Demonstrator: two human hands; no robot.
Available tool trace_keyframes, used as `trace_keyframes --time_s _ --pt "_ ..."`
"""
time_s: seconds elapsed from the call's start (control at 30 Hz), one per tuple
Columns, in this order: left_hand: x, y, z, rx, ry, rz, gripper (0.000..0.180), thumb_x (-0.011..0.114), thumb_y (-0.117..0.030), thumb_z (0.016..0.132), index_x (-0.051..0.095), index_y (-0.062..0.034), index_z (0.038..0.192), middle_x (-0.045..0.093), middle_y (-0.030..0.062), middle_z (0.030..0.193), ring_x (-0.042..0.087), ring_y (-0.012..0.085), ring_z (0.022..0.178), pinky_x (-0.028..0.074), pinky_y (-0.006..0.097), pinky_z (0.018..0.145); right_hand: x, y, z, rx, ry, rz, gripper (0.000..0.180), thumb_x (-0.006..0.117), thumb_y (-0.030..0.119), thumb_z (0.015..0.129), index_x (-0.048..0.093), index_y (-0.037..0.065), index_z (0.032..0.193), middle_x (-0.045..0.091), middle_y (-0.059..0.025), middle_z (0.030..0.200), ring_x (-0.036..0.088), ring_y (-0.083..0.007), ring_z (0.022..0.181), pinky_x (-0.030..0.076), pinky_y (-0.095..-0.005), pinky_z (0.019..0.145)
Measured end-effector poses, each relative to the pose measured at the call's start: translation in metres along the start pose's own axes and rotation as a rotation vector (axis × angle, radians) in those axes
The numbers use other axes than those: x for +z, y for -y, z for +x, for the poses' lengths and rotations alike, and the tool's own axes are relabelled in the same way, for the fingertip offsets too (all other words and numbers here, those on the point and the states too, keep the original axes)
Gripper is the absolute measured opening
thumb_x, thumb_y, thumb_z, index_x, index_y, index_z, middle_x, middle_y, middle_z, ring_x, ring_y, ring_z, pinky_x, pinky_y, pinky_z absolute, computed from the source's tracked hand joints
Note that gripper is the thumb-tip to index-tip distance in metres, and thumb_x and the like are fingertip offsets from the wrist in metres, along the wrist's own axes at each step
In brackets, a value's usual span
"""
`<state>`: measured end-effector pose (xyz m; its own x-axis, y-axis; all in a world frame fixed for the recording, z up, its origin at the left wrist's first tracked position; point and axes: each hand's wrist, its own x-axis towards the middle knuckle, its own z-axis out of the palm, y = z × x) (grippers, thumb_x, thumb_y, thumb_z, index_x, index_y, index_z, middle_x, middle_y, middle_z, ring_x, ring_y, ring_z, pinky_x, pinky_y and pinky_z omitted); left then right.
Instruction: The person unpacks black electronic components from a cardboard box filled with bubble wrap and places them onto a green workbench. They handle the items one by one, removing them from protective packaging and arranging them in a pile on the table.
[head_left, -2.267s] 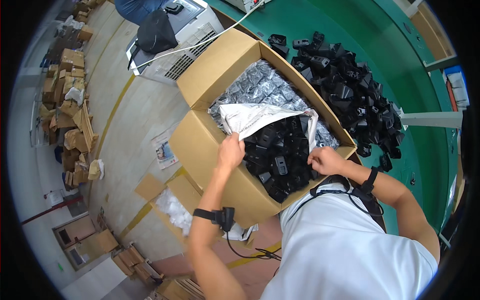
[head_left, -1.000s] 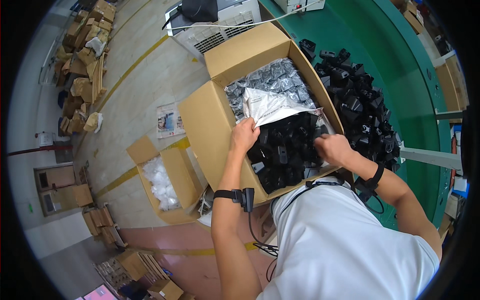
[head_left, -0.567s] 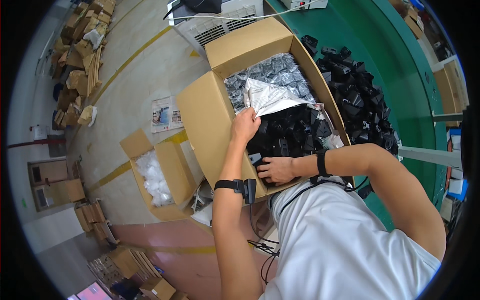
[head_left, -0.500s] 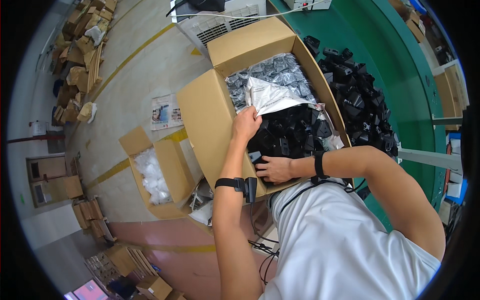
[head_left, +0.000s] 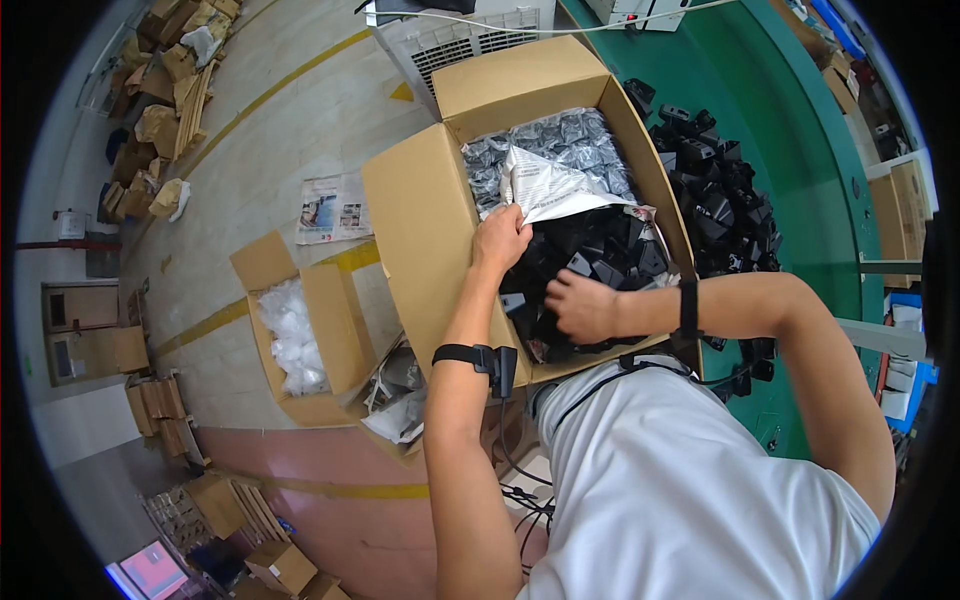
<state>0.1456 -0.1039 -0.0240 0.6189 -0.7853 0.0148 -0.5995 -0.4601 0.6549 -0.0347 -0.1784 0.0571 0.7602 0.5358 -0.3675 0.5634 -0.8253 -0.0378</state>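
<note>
While the left hand [head_left: 502, 240] keeps its pinch on the white printed sheet [head_left: 552, 190], the right hand [head_left: 587, 307] is farther up over the black plastic parts [head_left: 608, 272] than half a second earlier. In the head view, these parts lie inside the open cardboard box [head_left: 418, 200], beside clear-bagged parts [head_left: 572, 135]. A loose pile [head_left: 715, 195] occupies the green table [head_left: 765, 105]; a newspaper [head_left: 335, 208] lies on the floor [head_left: 270, 150]. The right forearm crosses the box's near edge, fingers partly bent; whether they grip a part cannot be told.
</note>
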Motion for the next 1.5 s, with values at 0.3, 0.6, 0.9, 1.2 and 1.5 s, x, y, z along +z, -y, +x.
trace_keyframes --time_s 0.3,0.6,0.9,1.2,1.5 --pt "0.004 0.006 -0.003 0.019 0.004 0.000 0.020 0.069 -0.017 0.076 0.055 -0.0030 0.074 0.061 0.0154 0.075 0.060 0.0362 0.074 0.047 0.046 0.065 0.041 0.052 0.034 -0.072 -0.171 -0.116 0.024 0.050 0.023 0.088 0.071 0.012 0.090 0.068 -0.0042 0.086 0.063 -0.0203 0.089 0.041 -0.0364 0.077" --pt "-0.004 -0.005 -0.004 0.029 0.023 0.013 0.017 0.065 -0.015 0.080 0.051 -0.0052 0.083 0.060 0.0150 0.081 0.060 0.0383 0.078 0.048 0.049 0.067 0.075 0.059 0.077 0.029 0.182 0.520 0.025 0.049 0.021 0.087 0.071 0.008 0.090 0.070 -0.0139 0.096 0.069 -0.0301 0.087 0.055 -0.0411 0.072" --pt "-0.005 -0.018 -0.016 0.278 0.073 0.149 0.031 0.055 -0.001 0.085 0.059 -0.0177 0.111 0.055 0.0165 0.085 0.060 0.0428 0.076 0.050 0.051 0.066 0.091 0.063 0.077 0.057 0.114 0.583 0.021 0.053 0.019 0.084 0.070 0.009 0.089 0.070 -0.0128 0.089 0.069 -0.0317 0.085 0.055 -0.0433 0.070" --pt "-0.013 -0.029 -0.022 0.286 0.213 -0.004 0.018 0.052 0.002 0.081 0.064 -0.0108 0.087 0.049 0.0151 0.079 0.057 0.0368 0.074 0.046 0.046 0.066 0.040 0.015 0.003 0.379 -0.107 0.786 0.011 0.062 0.018 0.075 0.068 0.011 0.080 0.067 -0.0140 0.073 0.067 -0.0336 0.070 0.052 -0.0443 0.060" --pt "-0.025 -0.036 -0.051 0.229 0.265 -0.021 0.012 0.062 -0.007 0.074 0.059 -0.0025 0.085 0.050 0.0174 0.091 0.056 0.0393 0.084 0.046 0.047 0.074 0.022 0.007 -0.021 0.516 -0.210 0.867 0.009 0.065 0.013 0.068 0.067 0.011 0.076 0.066 -0.0123 0.069 0.066 -0.0323 0.068 0.051 -0.0428 0.059"
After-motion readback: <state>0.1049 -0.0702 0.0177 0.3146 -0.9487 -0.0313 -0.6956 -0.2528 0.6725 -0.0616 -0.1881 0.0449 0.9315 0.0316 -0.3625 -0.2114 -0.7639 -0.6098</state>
